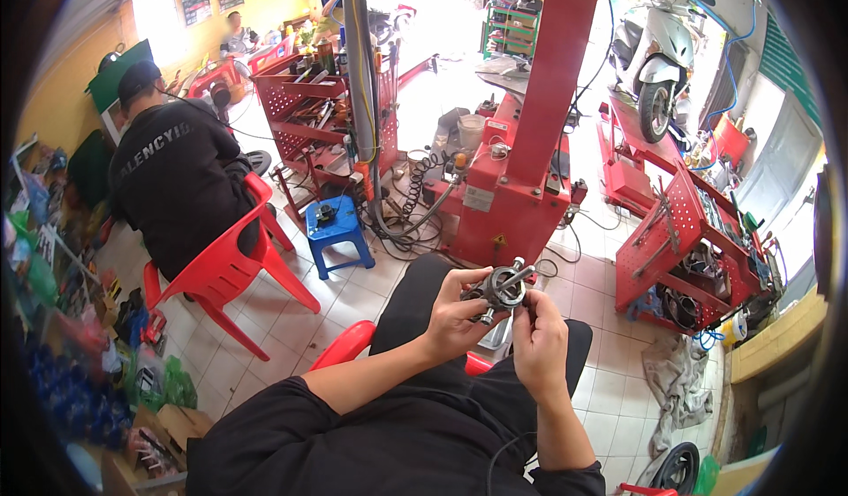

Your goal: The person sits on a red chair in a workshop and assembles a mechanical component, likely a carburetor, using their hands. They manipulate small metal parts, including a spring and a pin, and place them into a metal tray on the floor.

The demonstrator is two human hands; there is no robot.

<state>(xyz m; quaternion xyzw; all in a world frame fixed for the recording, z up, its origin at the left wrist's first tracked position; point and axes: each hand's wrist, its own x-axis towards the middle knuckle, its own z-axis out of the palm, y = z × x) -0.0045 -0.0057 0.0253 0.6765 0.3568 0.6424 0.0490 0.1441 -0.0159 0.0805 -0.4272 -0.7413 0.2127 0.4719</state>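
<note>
Above my lap I hold a small metal motorcycle part in both hands; it has a round ring-like opening and short metal stubs, and resembles a carburetor. My left hand is closed around its left side, with the thumb and fingers curled over it. The fingertips of my right hand are pinched together at its lower right edge. Whether a small piece sits between those right fingertips is hidden. Below the hands, between my knees, a pale tray-like object partly shows.
A blue stool with a dark part on it stands ahead left. A person in black sits on a red chair. Red machine, tool carts and a raised scooter stand around. Hoses cross the tiled floor.
</note>
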